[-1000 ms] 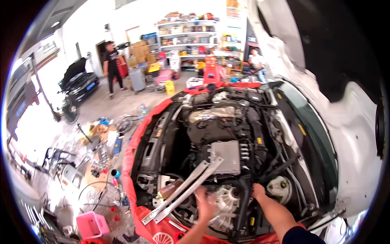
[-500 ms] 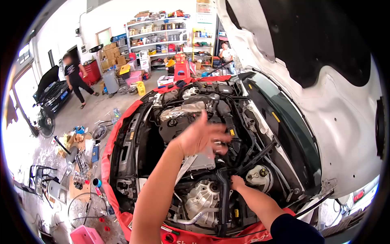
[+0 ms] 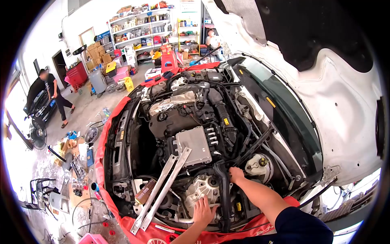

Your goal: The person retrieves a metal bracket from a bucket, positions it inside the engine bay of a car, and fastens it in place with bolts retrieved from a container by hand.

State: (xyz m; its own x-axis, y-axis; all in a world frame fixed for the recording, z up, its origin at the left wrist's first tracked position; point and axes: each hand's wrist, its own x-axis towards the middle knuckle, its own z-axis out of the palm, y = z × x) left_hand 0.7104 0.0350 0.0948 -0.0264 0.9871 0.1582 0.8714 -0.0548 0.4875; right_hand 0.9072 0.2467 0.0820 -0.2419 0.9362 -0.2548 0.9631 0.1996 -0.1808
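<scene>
My left hand (image 3: 204, 211) lies with its fingers spread on the lower part of a silvery metal housing (image 3: 200, 188) in the engine bay. Just right of a thick black duct (image 3: 223, 191), my right hand (image 3: 235, 175) is closed, its fingertips hidden among dark parts. A white-capped reservoir (image 3: 256, 166) sits to its right. Two long metal bars (image 3: 160, 191) lie slantwise left of my left hand, beside a brown can (image 3: 145, 192). Beyond the hands is a flat grey metal box (image 3: 194, 146) on the engine.
Red covers (image 3: 106, 162) line the car's front edge. The raised white hood (image 3: 325, 101) stands at the right. Parts and cables litter the floor at the left. A person (image 3: 55, 93) in dark clothes is near a black car; another person (image 3: 212, 40) is at the back.
My left hand has come down from above the engine onto the metal housing. My right hand stays beside the duct. The view has shifted, and the person in dark clothes has changed position.
</scene>
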